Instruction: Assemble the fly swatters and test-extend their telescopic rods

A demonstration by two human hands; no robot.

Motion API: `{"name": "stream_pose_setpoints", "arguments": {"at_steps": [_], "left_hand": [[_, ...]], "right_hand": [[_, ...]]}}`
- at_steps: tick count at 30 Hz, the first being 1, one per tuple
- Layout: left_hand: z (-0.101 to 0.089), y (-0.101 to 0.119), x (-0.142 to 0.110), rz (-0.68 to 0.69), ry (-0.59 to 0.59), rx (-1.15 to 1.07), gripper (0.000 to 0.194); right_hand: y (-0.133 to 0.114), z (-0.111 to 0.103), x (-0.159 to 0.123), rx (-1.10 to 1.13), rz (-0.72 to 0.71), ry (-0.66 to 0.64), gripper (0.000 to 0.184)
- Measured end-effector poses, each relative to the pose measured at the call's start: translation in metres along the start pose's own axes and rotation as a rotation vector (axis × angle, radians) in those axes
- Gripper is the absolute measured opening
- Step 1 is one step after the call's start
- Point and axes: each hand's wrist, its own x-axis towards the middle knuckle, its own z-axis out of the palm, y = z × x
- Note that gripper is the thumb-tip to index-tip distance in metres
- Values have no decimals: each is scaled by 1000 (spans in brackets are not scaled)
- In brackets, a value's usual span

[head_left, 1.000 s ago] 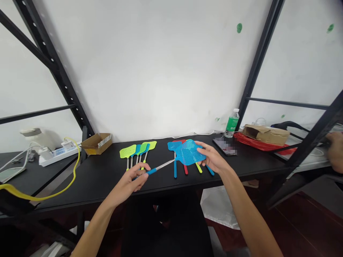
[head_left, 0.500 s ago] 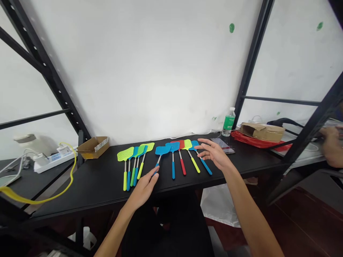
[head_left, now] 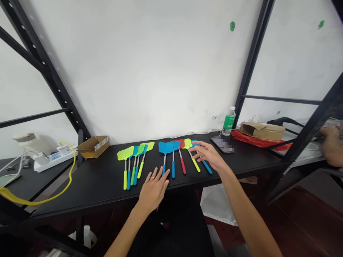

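A blue fly swatter (head_left: pixel 164 147) lies on the black table (head_left: pixel 102 178), its handle end partly hidden by my left hand (head_left: pixel 153 187). The fingers of that hand are spread over the handle and tabletop; whether they touch the handle I cannot tell. My right hand (head_left: pixel 208 154), fingers apart and holding nothing, is over the right end of the row. Here another blue swatter (head_left: pixel 173 167), a red one (head_left: pixel 183 166), a yellow-green one (head_left: pixel 196 165) and a further blue one (head_left: pixel 207 167) lie side by side, heads overlapping. Several yellow-green, blue and green swatters (head_left: pixel 125 154) form a fan to the left.
An open cardboard box (head_left: pixel 93 147) sits at the back left, near a white power strip (head_left: pixel 55 157) and yellow cable (head_left: pixel 71 171). Back right are a phone (head_left: pixel 222 144), a water bottle (head_left: pixel 228 121) and a carton (head_left: pixel 262 131) on red plastic. Another person's arm (head_left: pixel 332 146) shows far right.
The blue swatter, earlier held up between both hands, now lies at the left end of the right-hand row. It has shifted slightly right since half a second ago, and my left hand has opened.
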Motion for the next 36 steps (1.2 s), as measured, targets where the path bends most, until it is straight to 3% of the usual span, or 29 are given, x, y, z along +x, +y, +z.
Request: {"name": "stream_pose_setpoints", "arguments": {"at_steps": [6, 11, 13, 15, 17, 21, 28, 36], "left_hand": [[-1, -1, 0, 0, -4, -6, 51], [-7, 4, -1, -33, 89, -60, 47], [-9, 5, -1, -59, 123, -93, 42], [-9, 5, -1, -58, 133, -111, 39], [-7, 4, -1, -31, 127, -106, 40], [-4, 0, -1, 25, 78, -65, 46], [-8, 17, 8, 66, -12, -46, 54], [10, 19, 41, 89, -102, -95, 53]], "right_hand": [[8, 8, 3, -212, -36, -8, 39], [28, 36, 3, -858, -249, 52, 41], [37, 45, 1, -1091, -226, 48, 53], [43, 49, 0, -1237, -105, -9, 70], [48, 50, 0, -1283, 13, -102, 82], [55, 48, 1, -1267, 84, -214, 84], [65, 46, 4, -1326, 71, -125, 86], [73, 33, 14, -1343, 106, -86, 79]]}}
